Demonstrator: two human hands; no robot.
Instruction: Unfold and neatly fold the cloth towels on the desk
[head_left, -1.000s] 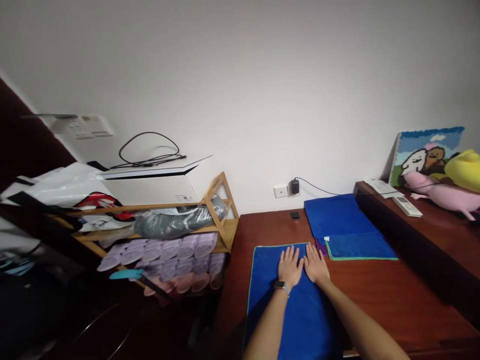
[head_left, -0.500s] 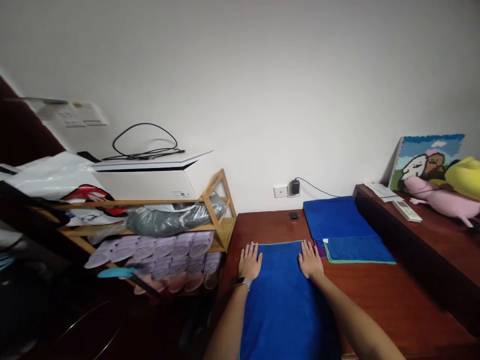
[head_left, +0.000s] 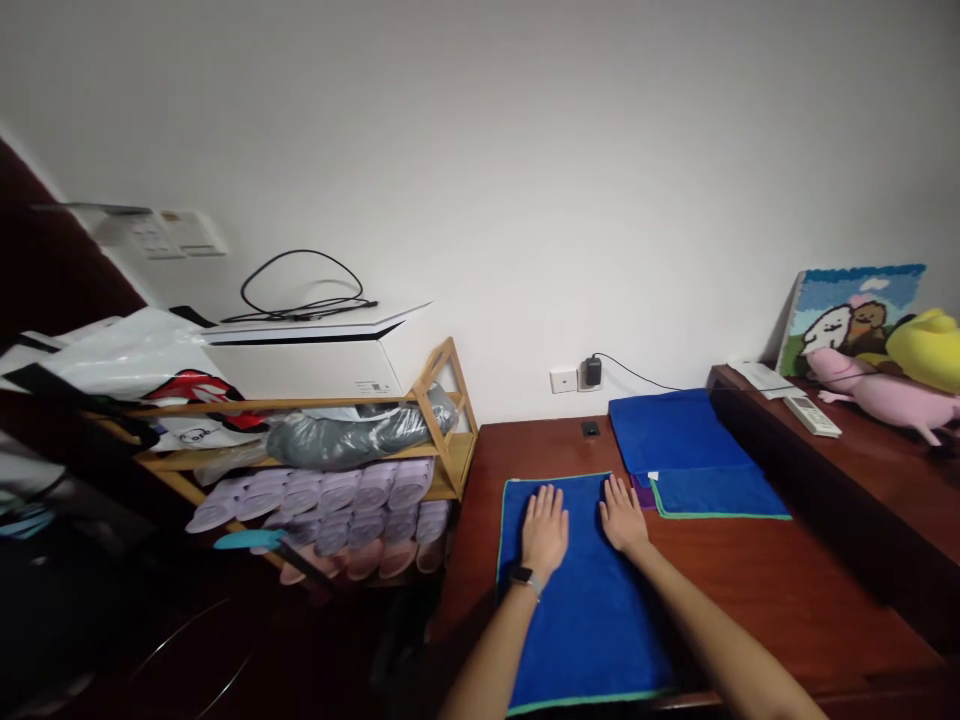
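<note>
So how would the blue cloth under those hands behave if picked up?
Probably floppy: the blue cloth lies thin and flat on the desk. Likely light, given that thinness. Pushed sideways, it might wrinkle, as its surface looks soft.

Left hand back in from the corner — and the cloth's near edge now in view.
Half a second ago the left hand (head_left: 545, 530) lay over the far left corner (head_left: 511, 484) of the blue cloth (head_left: 585, 590); it has since come inward, leaving that corner uncovered. Its gap to the right hand (head_left: 622, 515) is narrower than then, yet wider than a second ago, when the two were side by side. The green-trimmed near edge (head_left: 589, 702) now shows — earlier the cloth ran out of frame there.
</note>
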